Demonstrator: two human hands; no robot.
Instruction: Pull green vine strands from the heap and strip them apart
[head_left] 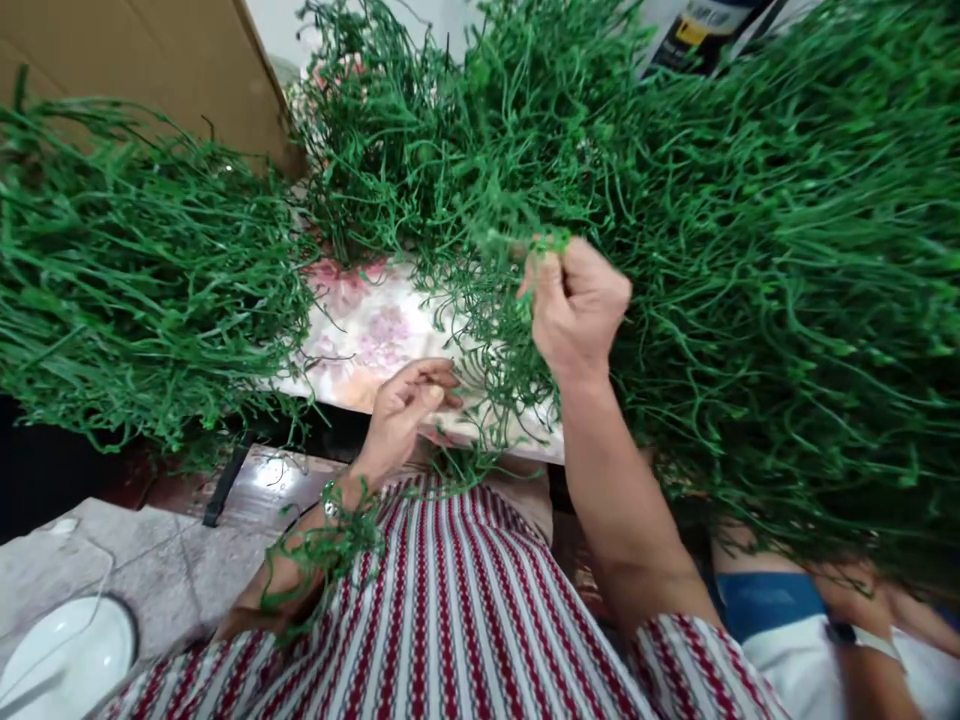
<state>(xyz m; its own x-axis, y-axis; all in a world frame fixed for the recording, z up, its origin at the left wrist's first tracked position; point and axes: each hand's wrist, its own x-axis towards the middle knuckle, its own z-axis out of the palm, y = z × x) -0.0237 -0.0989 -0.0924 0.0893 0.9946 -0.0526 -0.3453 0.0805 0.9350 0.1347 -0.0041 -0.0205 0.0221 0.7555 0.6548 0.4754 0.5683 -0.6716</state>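
Observation:
My right hand is closed in a fist around a green artificial plant sprig, raised in front of the big heap of similar stems. Blur hides part of the sprig. My left hand is lower, by the table's near edge. Its thumb is pressed towards its bent fingers, and thin stems lie close to the fingertips; what it pinches, if anything, is too small to make out. A tuft of curly green stems hangs over my left forearm. Between the hands, loose stems spread on the flowered tablecloth.
Heaps of green stems stand at the left and right. Behind are a cardboard box and a dark labelled container. A white round object sits lower left. Another person's arm shows lower right.

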